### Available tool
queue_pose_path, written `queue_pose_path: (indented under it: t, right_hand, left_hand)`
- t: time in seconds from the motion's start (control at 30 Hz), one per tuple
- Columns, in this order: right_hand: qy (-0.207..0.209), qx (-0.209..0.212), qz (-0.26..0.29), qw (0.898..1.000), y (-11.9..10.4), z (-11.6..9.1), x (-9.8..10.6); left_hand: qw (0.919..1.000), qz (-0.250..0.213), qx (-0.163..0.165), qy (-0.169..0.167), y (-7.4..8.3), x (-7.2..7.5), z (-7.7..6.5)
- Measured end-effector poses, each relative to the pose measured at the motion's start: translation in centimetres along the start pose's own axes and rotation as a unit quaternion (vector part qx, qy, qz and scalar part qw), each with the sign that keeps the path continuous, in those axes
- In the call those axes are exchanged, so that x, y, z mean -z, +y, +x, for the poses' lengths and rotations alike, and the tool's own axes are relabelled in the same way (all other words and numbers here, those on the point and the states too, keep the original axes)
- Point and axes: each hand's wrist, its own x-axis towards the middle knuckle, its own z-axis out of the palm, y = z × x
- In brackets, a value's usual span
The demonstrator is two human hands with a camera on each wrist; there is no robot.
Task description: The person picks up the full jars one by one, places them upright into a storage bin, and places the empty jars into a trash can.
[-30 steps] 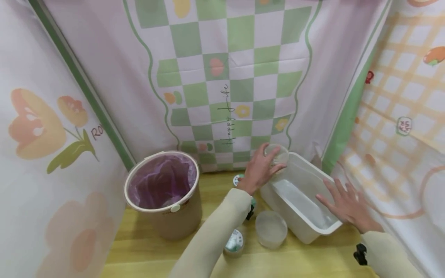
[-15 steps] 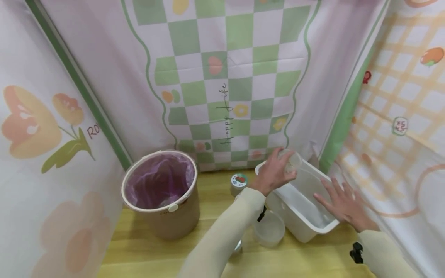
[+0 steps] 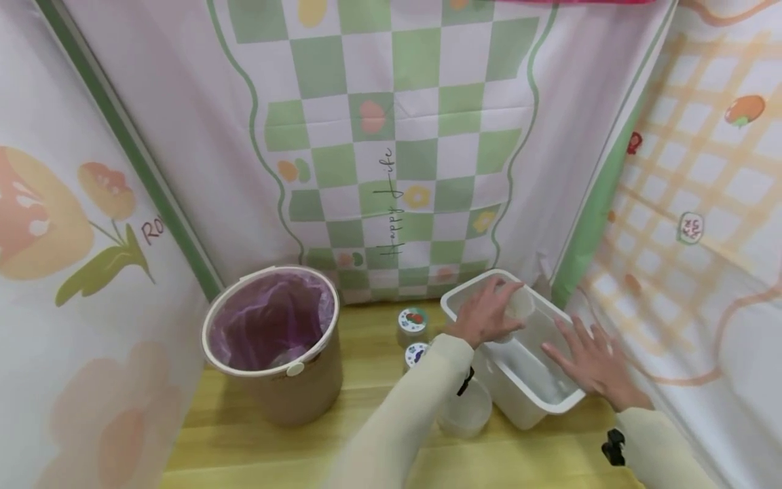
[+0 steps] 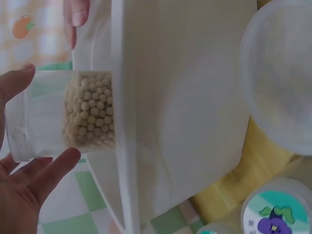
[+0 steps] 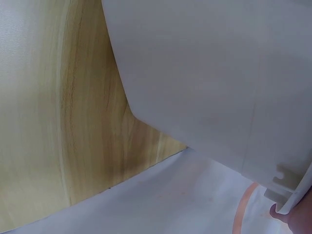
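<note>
My left hand [image 3: 485, 316] grips a clear plastic jar [image 4: 44, 112] between thumb and fingers, over the far part of a long white bin [image 3: 565, 405]. Small beige balls [image 4: 95, 109] fill the lower part of the jar, which stands roughly upright. In the left wrist view the jar's bottom end is level with the bin's rim. My right hand [image 3: 589, 360] rests at the bin's right rim, its fingers straight and spread over the opening. Only a bit of that hand shows at the rim in the right wrist view.
Left of the bin stand a jar with a red-patterned lid [image 3: 413, 320] and one with a purple-patterned lid [image 4: 277, 219]. A round translucent container [image 3: 466, 411] sits by the bin, partly behind my left sleeve. A brown bucket [image 3: 293, 394] with a purple liner stands further left.
My left hand has carried the jar rightward and down over the bin. The lidded jars at the back have come out from behind the arm. My right hand keeps its place at the rim.
</note>
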Motion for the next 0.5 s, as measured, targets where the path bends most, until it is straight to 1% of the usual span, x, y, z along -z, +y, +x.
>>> queue_pose_path:
  t: [0.1, 0.3, 0.4, 0.5]
  right_hand:
    - [0.004, 0.002, 0.000, 1.000, 0.0, 0.0, -0.1]
    - [0.004, -0.002, 0.000, 1.000, 0.1, 0.0, 0.0]
    - [0.000, -0.005, 0.002, 1.000, 0.1, -0.1, 0.1]
    - [-0.001, -0.004, 0.004, 1.000, -0.1, -0.1, 0.1]
  left_hand:
    - [0.9997, -0.003, 0.018, -0.016, 0.2, -0.8, 0.1]
    - [0.9986, -0.013, 0.035, -0.039, 0.8, -2.2, 0.0]
    - [0.9978, -0.008, 0.041, -0.050, 1.1, -3.0, -0.3]
    - [0.9975, 0.008, 0.046, -0.053, 1.4, -3.6, -0.5]
